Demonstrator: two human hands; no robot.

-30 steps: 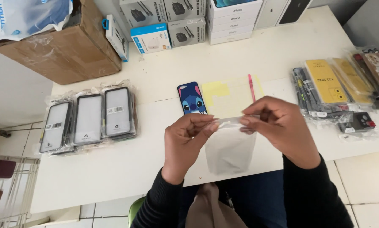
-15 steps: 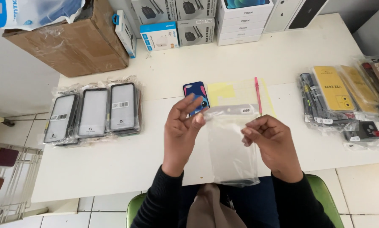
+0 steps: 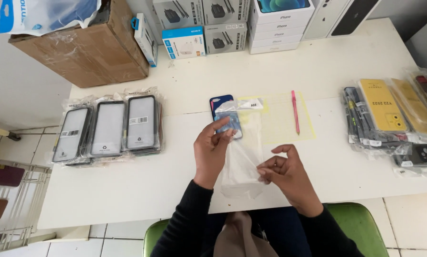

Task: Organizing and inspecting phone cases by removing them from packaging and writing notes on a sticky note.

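Observation:
A clear plastic sleeve [image 3: 244, 152] lies stretched between my hands over the white table [image 3: 128, 190]. My left hand [image 3: 212, 148] pinches its upper left edge, right by a blue phone case [image 3: 224, 114] with a cartoon print that lies partly under the sleeve's top. My right hand [image 3: 285, 169] pinches the sleeve's lower right edge. A small white label sits on the sleeve's top flap.
Three packaged phone cases [image 3: 108, 128] lie at the left. Yellow sheets [image 3: 282, 119] with a pink pen [image 3: 295, 112] lie behind the sleeve. A pile of bagged cases [image 3: 389, 114] is at the right. A cardboard box [image 3: 90, 47] and small product boxes [image 3: 213, 24] stand at the back.
The sleeve went from being held up between both hands to lying stretched toward the blue case. My left hand moved forward to the case; my right hand dropped toward the near edge.

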